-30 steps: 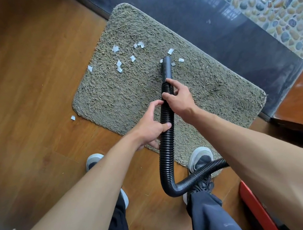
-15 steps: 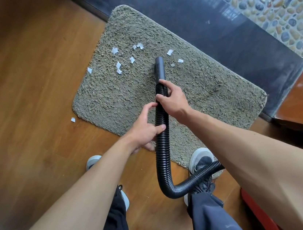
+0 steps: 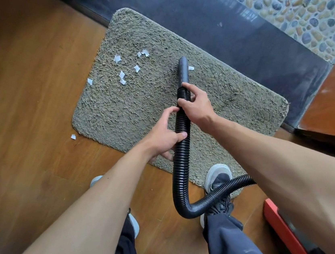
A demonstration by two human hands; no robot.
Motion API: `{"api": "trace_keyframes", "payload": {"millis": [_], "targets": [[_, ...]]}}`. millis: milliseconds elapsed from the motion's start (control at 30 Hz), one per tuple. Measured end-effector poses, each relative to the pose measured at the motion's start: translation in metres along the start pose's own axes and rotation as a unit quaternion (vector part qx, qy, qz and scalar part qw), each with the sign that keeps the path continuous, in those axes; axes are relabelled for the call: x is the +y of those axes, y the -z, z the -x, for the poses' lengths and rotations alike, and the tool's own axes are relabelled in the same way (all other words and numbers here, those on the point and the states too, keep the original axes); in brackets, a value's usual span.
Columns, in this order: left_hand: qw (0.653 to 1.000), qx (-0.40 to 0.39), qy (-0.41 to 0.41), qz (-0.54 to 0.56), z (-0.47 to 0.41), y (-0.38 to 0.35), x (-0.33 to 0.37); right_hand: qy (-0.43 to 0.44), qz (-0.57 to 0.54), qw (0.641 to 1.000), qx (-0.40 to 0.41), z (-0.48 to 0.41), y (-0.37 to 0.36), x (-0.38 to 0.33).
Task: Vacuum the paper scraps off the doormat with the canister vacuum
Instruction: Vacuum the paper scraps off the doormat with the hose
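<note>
One shaggy doormat (image 3: pixel 119 116) lies under and beyond the fingers. One black ribbed vacuum hose (image 3: pixel 182 146) is held in both hands: the left hand (image 3: pixel 163 136) has its fingers wrapped round it lower down, and the right hand (image 3: pixel 197 107) is clamped just behind the single nozzle (image 3: pixel 184 70). I judge the vacuuming part-done. One of the paper scraps (image 3: pixel 191 68) sits just right of the nozzle tip, and about seven lie ahead-left of the fingers. One stray scrap (image 3: pixel 73 136) lies off the mat on the wooden floor (image 3: pixel 22 102). The next move calls for swinging the nozzle left.

Nine paper scraps (image 3: pixel 121 74) lay visible: eight on the single doormat (image 3: pixel 119 116), one on the floor (image 3: pixel 22 102). One hose (image 3: pixel 182 146), two shoes (image 3: pixel 218 175).
</note>
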State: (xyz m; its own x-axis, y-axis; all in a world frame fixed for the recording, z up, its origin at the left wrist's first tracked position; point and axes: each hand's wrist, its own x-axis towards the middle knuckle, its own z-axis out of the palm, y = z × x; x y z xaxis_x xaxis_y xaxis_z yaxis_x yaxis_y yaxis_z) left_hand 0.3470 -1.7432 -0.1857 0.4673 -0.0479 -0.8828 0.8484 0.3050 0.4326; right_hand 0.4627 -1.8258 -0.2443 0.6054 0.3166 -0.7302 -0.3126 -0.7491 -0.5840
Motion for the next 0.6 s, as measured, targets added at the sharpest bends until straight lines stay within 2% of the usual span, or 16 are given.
{"api": "trace_keyframes", "payload": {"millis": [300, 600], "targets": [[0.999, 0.021, 0.007, 0.028, 0.012, 0.004, -0.016, 0.009, 0.019, 0.999, -0.042, 0.007, -0.013, -0.004], [1.000, -0.001, 0.021, 0.007, 0.019, -0.011, -0.028, -0.007, -0.005, 1.000, -0.025, 0.025, -0.009, 0.023]]}}
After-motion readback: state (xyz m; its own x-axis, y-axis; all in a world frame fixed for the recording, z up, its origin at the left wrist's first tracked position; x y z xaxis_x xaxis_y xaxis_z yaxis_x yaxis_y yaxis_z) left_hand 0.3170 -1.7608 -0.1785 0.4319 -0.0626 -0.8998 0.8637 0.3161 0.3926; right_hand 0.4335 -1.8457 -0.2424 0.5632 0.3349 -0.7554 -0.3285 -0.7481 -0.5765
